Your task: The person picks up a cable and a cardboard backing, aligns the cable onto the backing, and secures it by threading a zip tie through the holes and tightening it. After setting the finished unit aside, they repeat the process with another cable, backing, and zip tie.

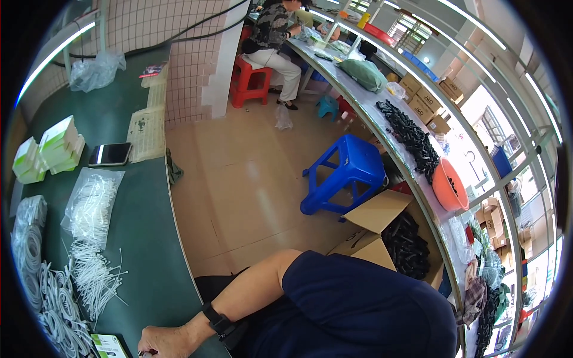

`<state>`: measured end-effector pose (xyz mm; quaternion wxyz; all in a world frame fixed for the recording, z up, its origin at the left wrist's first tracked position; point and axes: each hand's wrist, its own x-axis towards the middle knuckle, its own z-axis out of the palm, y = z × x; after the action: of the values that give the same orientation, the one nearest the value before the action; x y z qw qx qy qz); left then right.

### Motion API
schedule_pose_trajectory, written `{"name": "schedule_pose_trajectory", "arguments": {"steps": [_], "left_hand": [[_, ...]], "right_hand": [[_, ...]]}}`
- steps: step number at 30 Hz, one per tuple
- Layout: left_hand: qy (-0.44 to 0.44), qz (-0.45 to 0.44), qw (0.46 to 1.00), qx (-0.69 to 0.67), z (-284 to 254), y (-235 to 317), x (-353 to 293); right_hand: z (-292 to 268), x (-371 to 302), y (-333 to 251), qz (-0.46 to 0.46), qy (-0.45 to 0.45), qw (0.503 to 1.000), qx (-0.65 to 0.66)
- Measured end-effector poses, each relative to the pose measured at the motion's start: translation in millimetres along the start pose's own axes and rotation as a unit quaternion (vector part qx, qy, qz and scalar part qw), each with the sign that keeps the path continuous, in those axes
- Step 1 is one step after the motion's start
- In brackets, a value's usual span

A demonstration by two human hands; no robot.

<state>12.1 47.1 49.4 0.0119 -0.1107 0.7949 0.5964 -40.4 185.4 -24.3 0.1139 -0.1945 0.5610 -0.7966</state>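
My right hand [168, 341], with a black watch on its wrist, rests at the bottom edge of the picture over the green tabletop [143, 238]. Its fingers are closed, and a small dark bit shows at the fingertips, too little to name. Just left of it lies a white and green flat box [109, 345]. Loose white cable ties [98, 274] spill from a clear plastic bag [92, 203] further up. Coiled grey cables [59, 304] lie along the left side, some in clear wrapping. My left hand is out of sight.
A phone [110, 154] and stacked small boxes [61, 145] sit farther back. On the floor stand a blue stool [346, 173] and an open carton [379, 215] of black parts. A long bench [382, 119] holds black parts and an orange basin [449, 185]. A seated person [271, 42] works beyond.
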Motion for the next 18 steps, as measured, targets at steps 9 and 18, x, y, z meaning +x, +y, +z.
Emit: {"name": "schedule_pose_trajectory", "arguments": {"steps": [9, 18], "left_hand": [[-0.082, 0.035, 0.996, 0.013, -9, -13, 8], [-0.081, 0.104, 0.991, -0.025, -5, -26, 12]], "right_hand": [[-3, -2, -12, -0.018, 0.007, 0.984, -0.18], [-14, 10, -6, -0.005, -0.015, 0.982, -0.186]]}}
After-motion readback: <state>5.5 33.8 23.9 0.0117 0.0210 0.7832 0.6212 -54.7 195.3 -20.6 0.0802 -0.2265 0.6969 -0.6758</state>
